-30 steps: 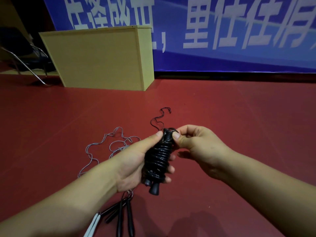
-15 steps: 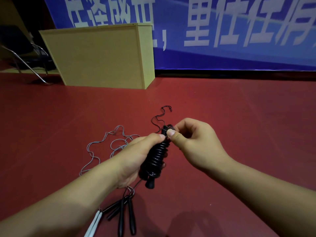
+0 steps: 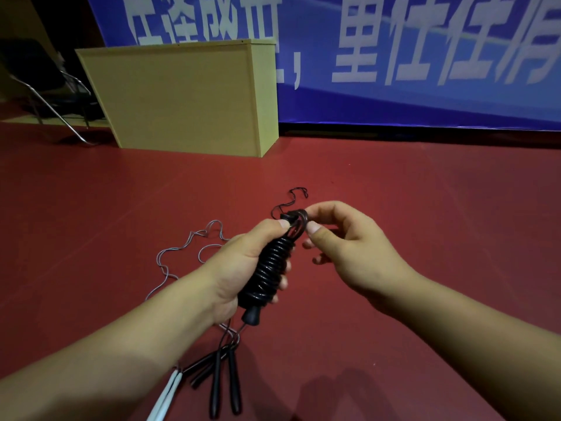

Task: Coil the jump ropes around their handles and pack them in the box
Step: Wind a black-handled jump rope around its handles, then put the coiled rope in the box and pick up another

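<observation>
My left hand [image 3: 243, 265] grips a black jump rope [image 3: 271, 268] whose cord is wound in tight coils round its handles, the thumb pressing near the top. My right hand [image 3: 343, 247] pinches the last loop of black cord [image 3: 299, 220] at the top of the bundle. Further jump ropes lie on the red floor: black handles [image 3: 224, 384] and white handles [image 3: 165, 396] below my left forearm, a loose grey cord [image 3: 182, 250] to the left, a thin black cord [image 3: 293, 199] beyond my hands. A tan wooden box [image 3: 182, 98] stands at the back left.
A metal-framed chair [image 3: 39, 95] stands left of the box. A blue banner with white characters [image 3: 394, 56] runs along the back wall. Red floor [image 3: 425, 192] stretches to the right.
My right hand has lifted off the bundle's top a little and now pinches a small loop of cord there. The bundle has tilted slightly upright in my left hand.
</observation>
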`<action>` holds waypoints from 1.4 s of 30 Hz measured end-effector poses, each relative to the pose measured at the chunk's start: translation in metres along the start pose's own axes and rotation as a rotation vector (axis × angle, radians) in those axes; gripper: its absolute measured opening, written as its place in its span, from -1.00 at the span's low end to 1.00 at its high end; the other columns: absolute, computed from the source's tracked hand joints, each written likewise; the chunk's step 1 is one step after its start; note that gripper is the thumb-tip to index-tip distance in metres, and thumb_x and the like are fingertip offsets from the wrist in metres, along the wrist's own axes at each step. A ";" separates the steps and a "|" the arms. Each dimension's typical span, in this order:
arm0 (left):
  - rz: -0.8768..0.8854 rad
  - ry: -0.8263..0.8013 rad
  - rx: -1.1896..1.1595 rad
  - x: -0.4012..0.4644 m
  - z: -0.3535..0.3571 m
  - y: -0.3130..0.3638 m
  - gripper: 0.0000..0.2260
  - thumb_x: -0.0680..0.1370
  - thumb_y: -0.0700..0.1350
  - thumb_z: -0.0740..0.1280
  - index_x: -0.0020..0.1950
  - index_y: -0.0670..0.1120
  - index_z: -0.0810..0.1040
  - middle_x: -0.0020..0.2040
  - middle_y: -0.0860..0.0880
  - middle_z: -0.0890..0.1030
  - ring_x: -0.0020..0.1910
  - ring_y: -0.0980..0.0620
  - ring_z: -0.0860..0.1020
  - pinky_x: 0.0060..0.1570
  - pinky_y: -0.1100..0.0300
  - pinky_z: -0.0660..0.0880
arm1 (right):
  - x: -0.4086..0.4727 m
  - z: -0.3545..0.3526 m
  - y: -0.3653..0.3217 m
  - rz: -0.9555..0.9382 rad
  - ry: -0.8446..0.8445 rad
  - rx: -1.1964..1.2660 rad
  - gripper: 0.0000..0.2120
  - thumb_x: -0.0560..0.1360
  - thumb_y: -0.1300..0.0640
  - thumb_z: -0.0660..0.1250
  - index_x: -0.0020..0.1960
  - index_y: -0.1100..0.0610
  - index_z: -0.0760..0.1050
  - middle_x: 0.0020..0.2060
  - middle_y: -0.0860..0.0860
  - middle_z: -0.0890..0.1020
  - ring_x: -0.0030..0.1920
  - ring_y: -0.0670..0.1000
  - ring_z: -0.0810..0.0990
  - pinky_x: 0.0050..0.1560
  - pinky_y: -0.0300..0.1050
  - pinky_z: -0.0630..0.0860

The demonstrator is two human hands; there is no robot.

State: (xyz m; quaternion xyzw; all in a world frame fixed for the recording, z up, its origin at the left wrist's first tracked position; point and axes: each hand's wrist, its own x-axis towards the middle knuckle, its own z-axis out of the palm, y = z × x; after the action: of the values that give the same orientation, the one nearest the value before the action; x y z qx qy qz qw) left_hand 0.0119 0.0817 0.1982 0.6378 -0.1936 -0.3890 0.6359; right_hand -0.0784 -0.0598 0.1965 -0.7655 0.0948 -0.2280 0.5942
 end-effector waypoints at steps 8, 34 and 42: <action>0.015 -0.006 0.042 0.003 -0.001 -0.004 -0.47 0.30 0.34 0.42 -0.10 -0.12 0.56 -0.34 -0.06 0.55 -0.45 -0.01 0.51 -0.48 0.21 0.46 | 0.001 -0.002 0.000 0.234 -0.134 0.245 -0.89 0.58 0.16 0.30 0.02 0.20 0.53 -0.19 0.04 0.60 -0.23 -0.06 0.58 -0.19 -0.14 0.53; -0.171 0.501 0.531 -0.086 -0.158 -0.031 -0.54 0.43 0.31 0.40 -0.28 -0.10 0.52 -0.41 -0.09 0.52 -0.48 -0.05 0.47 -0.44 0.19 0.47 | 0.001 0.161 0.017 0.369 -0.583 0.291 -0.86 0.52 0.24 0.26 -0.07 0.01 0.51 -0.23 -0.03 0.54 -0.25 -0.03 0.54 -0.20 -0.11 0.41; -0.217 0.965 -0.132 -0.214 -0.197 -0.185 -0.48 0.32 0.34 0.47 -0.15 -0.13 0.68 -0.20 -0.09 0.70 -0.24 -0.04 0.64 -0.13 0.10 0.53 | -0.058 0.292 0.045 0.213 -0.978 0.050 -0.87 0.54 -0.03 0.34 -0.04 -0.04 0.64 -0.19 -0.07 0.57 -0.19 -0.14 0.53 -0.22 -0.29 0.48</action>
State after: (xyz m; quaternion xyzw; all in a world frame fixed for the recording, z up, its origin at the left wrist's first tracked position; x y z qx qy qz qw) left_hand -0.0206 0.3921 0.0518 0.7200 0.2152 -0.1248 0.6478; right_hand 0.0107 0.2047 0.0849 -0.7544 -0.1227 0.2174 0.6070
